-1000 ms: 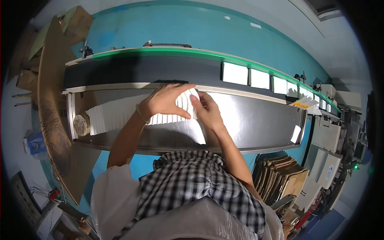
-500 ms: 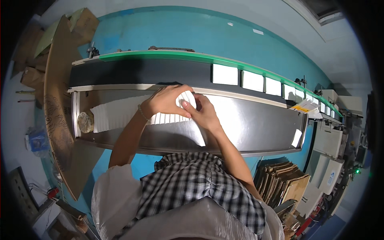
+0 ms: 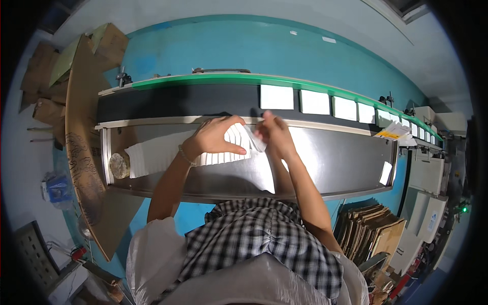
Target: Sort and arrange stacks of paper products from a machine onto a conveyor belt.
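Note:
A long row of thin white flat pieces (image 3: 157,156) stands on edge, packed face to face, on a steel tray (image 3: 330,162); I cannot tell if they are packets or folded sheets. My left hand (image 3: 216,137) is wrapped over the row's right end, thumb at the front and fingers behind. Just right of it, my right hand (image 3: 278,136) is slightly blurred, its curled fingers at the edge of one white piece (image 3: 258,144) that bends away from the row.
Behind the tray runs a dark conveyor belt (image 3: 178,101) with a green rail (image 3: 213,78), carrying several spaced white pieces (image 3: 277,97). A round object (image 3: 120,166) sits at the row's left end. A cardboard sheet (image 3: 84,152) stands left; stacked cardboard (image 3: 368,229) stands lower right.
My right hand has moved right and a little away from my left hand, with one white piece swung out from the row's end. My left hand keeps its grip. The whole view has shifted slightly.

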`<state>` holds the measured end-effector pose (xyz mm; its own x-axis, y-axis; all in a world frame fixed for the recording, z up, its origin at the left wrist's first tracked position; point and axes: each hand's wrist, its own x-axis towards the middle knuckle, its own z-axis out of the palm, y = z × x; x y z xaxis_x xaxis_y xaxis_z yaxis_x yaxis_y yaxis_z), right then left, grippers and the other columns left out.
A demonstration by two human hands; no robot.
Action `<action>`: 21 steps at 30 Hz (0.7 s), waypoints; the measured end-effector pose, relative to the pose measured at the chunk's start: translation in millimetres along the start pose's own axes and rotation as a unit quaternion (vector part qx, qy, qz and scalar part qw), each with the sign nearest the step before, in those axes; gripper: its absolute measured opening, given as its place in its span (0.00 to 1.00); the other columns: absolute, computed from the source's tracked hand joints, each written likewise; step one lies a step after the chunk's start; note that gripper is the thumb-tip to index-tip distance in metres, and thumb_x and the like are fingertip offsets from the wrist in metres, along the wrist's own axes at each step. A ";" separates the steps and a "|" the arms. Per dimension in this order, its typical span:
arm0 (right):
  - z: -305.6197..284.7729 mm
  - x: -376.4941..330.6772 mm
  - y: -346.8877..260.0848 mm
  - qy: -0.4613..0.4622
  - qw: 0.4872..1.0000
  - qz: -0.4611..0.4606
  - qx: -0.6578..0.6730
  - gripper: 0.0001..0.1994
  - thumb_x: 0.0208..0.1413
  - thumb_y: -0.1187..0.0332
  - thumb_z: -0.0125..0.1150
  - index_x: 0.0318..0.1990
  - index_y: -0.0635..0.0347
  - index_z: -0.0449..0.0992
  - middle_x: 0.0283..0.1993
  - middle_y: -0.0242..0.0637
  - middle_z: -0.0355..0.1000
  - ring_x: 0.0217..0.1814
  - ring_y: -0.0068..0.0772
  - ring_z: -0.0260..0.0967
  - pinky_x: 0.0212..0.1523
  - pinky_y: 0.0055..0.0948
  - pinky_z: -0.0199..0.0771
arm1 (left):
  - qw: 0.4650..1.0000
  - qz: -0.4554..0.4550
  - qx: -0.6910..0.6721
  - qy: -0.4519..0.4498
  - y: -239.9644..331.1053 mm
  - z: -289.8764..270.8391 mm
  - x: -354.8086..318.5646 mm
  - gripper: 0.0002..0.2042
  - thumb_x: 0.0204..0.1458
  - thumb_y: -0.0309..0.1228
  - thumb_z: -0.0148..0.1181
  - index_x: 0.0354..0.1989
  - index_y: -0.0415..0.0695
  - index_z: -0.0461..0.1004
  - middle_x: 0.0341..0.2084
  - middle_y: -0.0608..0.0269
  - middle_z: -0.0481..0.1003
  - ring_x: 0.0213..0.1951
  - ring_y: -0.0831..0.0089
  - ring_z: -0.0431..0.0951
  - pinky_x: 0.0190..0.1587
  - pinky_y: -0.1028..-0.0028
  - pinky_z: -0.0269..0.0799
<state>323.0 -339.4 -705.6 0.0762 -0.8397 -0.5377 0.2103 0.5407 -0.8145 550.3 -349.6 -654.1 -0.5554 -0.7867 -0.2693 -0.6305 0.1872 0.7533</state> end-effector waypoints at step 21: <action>61.5 -45.0 13.8 -0.014 0.933 -0.109 -0.343 0.25 0.63 0.49 0.59 0.46 0.70 0.76 0.32 0.36 0.73 0.35 0.25 0.70 0.38 0.27 0.71 | 0.999 0.033 -0.002 0.006 -24.0 -10.6 -12.0 0.37 0.39 0.50 0.75 0.55 0.44 0.69 0.49 0.45 0.75 0.53 0.47 0.75 0.54 0.59 0.70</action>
<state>382.3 -297.2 -679.2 0.1323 -0.9289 -0.3459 -0.4494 0.2548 -0.8563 577.9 -350.9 -662.5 -0.5899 -0.7792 -0.2118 -0.5907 0.2376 0.7711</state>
